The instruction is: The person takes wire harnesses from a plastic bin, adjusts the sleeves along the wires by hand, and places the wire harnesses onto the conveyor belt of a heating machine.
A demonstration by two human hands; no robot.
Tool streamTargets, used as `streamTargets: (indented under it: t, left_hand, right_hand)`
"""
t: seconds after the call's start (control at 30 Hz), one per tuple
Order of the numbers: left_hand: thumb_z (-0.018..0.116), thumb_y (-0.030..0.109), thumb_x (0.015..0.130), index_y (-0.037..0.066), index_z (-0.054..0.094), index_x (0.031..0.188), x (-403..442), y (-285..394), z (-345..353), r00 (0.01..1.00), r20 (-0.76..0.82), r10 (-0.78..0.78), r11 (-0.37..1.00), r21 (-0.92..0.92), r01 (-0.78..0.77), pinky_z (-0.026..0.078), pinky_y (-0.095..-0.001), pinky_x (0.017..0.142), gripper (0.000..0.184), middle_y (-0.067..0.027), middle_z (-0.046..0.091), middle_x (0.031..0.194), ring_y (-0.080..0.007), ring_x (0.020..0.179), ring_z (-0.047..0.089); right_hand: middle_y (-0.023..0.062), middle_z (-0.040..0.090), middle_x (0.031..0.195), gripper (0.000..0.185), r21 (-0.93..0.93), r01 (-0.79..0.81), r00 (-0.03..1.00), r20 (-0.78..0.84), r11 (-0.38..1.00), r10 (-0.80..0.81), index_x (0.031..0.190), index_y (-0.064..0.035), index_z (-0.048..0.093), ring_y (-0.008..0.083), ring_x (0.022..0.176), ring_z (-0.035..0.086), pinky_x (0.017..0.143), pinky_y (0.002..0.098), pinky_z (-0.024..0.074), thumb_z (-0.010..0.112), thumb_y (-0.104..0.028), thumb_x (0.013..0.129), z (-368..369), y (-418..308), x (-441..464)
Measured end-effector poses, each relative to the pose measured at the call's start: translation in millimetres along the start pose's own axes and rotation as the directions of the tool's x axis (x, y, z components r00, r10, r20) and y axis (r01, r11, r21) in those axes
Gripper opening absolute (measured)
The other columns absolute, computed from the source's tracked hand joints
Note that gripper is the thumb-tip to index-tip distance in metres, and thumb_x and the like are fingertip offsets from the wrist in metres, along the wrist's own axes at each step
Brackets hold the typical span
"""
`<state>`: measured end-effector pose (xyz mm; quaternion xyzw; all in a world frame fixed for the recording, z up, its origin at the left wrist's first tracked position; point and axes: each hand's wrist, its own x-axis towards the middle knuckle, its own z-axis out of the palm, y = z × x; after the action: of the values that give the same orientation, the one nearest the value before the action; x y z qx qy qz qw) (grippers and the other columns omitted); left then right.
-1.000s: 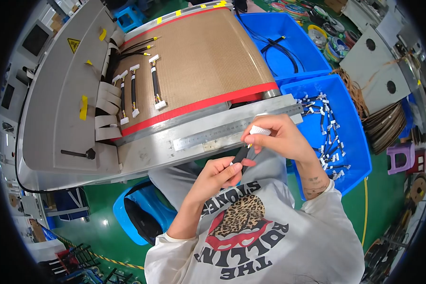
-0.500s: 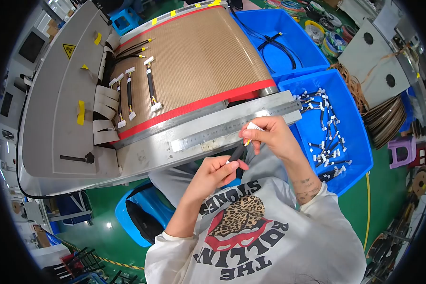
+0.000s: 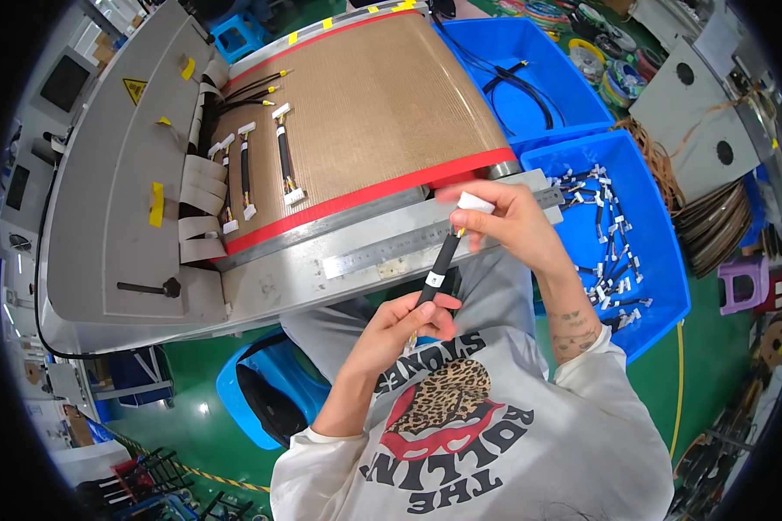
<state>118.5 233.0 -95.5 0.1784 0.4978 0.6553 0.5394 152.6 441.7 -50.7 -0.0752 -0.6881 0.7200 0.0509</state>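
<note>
A short wire harness (image 3: 444, 258) in a black sleeve with a white label is stretched at a slant between my two hands. My left hand (image 3: 398, 326) is closed around its lower end, with a bit of wire showing below the fingers. At the upper end, my right hand (image 3: 511, 224) pinches the white connector (image 3: 475, 204), where short coloured wires enter the sleeve. Beyond them, similar harnesses with white connectors, such as this nearest harness (image 3: 285, 156), lie on the brown conveyor belt (image 3: 374, 104).
A steel ruler (image 3: 382, 249) lies along the machine's metal front edge. To the right, a blue bin (image 3: 660, 260) holds many harnesses; another blue bin (image 3: 573, 87) behind it contains black cables. A grey machine hood (image 3: 113, 191) with strip curtains stands left, above a blue stool (image 3: 239, 408).
My right hand has risen slightly and my left has lowered, so more of the sleeve and its white label shows between them. The view has shifted a little.
</note>
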Motion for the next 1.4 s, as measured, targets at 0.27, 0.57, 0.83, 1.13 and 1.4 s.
streamTargets:
  t: [0.27, 0.57, 0.83, 1.13, 1.4]
  left_hand:
    - [0.038, 0.033, 0.090, -0.006, 0.042, 0.115, 3, -2, 4, 0.994, 0.101, 0.036, 0.985, -0.171, -0.019, 0.045, -0.0260, 0.073, 0.046, -0.0076, 0.055, 0.084, -0.0149, 0.075, 0.056]
    - [0.041, 0.038, 0.088, -0.003, 0.040, 0.117, -12, -34, -2, 0.993, 0.108, 0.040, 0.764, -0.644, 0.039, 0.042, -0.0249, 0.060, 0.051, -0.0078, 0.050, 0.093, -0.0164, 0.074, 0.049]
    - [0.056, 0.010, 0.081, 0.002, 0.049, 0.097, -8, -29, 3, 0.991, -0.030, -0.133, 0.708, -0.703, 0.074, 0.037, -0.0201, 0.054, 0.019, -0.0034, 0.049, 0.079, -0.0100, 0.065, 0.044]
    - [0.064, -0.005, 0.068, 0.000, 0.049, 0.077, 14, -40, 4, 0.408, -0.078, 0.909, 0.209, 0.935, -0.287, 0.042, -0.0256, 0.053, 0.018, -0.0082, 0.054, 0.071, -0.0121, 0.063, 0.053]
    - [0.060, -0.002, 0.075, 0.003, 0.046, 0.085, 9, -29, 17, 0.825, -0.499, 0.264, 0.951, -0.008, -0.309, 0.042, -0.0220, 0.050, 0.018, -0.0048, 0.054, 0.070, -0.0100, 0.055, 0.052]
  right_hand:
    - [0.0158, 0.061, 0.091, 0.026, 0.273, -0.050, 0.999, 0.032, 0.961, 0.043, 0.103, 0.0066, 0.052, 0.0203, 0.083, 0.061, 0.069, 0.0269, 0.0499, 0.049, -0.012, 0.085, 35, 34, -19]
    - [0.0180, 0.062, 0.083, 0.022, 0.324, 0.024, 0.983, -0.178, 0.946, 0.036, 0.092, 0.0054, 0.055, 0.0233, 0.073, 0.063, 0.061, 0.0253, 0.0511, 0.047, -0.014, 0.086, 31, 16, -20]
    - [0.0165, 0.062, 0.082, 0.019, 0.295, -0.013, 0.971, -0.224, 0.955, 0.082, 0.092, 0.0070, 0.055, 0.0210, 0.073, 0.063, 0.061, 0.0266, 0.0525, 0.052, -0.010, 0.084, 30, 15, -21]
    - [0.0109, 0.063, 0.072, 0.017, -0.031, -0.027, 0.816, -0.578, 0.999, 0.004, 0.086, 0.0034, 0.058, 0.0124, 0.062, 0.061, 0.050, 0.0211, 0.0488, 0.054, -0.013, 0.083, 49, 29, -21]
    - [0.0150, 0.062, 0.086, 0.017, 0.283, 0.078, 0.933, -0.357, 0.956, 0.030, 0.098, -0.0001, 0.049, 0.0174, 0.073, 0.062, 0.061, 0.0238, 0.0503, 0.052, -0.009, 0.084, 38, 30, -23]
